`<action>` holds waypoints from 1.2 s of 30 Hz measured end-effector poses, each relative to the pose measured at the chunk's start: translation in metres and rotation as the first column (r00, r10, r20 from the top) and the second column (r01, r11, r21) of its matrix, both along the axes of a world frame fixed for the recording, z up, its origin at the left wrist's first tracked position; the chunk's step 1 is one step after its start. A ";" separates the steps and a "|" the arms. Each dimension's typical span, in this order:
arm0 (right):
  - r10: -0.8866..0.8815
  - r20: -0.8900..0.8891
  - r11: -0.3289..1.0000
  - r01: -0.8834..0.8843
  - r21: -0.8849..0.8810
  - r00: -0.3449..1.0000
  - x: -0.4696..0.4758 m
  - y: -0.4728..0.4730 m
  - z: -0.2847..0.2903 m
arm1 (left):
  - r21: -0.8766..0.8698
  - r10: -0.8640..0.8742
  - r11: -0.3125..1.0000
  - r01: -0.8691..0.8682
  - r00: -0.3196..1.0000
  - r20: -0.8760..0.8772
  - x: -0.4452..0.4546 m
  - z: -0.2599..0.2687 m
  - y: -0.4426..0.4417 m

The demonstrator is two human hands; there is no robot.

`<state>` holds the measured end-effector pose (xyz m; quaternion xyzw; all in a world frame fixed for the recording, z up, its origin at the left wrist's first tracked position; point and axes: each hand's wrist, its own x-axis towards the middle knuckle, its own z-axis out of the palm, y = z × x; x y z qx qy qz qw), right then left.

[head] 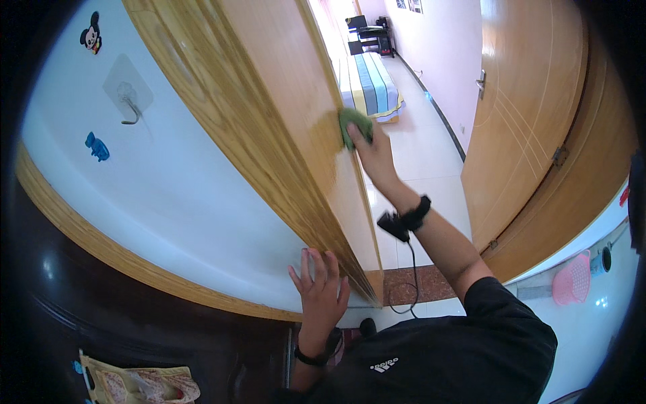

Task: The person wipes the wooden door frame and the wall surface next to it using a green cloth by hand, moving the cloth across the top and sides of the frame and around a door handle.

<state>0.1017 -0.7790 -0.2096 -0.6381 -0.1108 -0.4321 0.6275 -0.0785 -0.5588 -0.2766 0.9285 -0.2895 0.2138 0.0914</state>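
My right hand (374, 151) presses a folded green cloth (353, 126) against the inner face of a wooden door frame (298, 101), close to its far edge. A darker patch that looks wet (327, 134) spreads over the wood beside the cloth. My left hand (323, 288) is lower down, its fingers spread and its fingertips at the frame's moulding next to the white wall (202, 202). It holds nothing. Each wrist wears a black band, and a cable hangs from a black device (394, 225) at the right one.
A wooden door (525, 121) stands open at the right. Past the doorway are a bed with a striped cover (371, 86) and a black chair (368, 33). A metal hook (130, 111) sticks out from the wall. A pink basket (571, 280) stands at the right; a dark door (166, 343) is lower left.
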 end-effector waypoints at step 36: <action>0.014 0.243 0.987 0.026 -0.161 0.970 -0.093 0.045 0.020 | -0.071 0.033 0.997 -0.034 0.999 -0.026 -0.005 0.003 0.005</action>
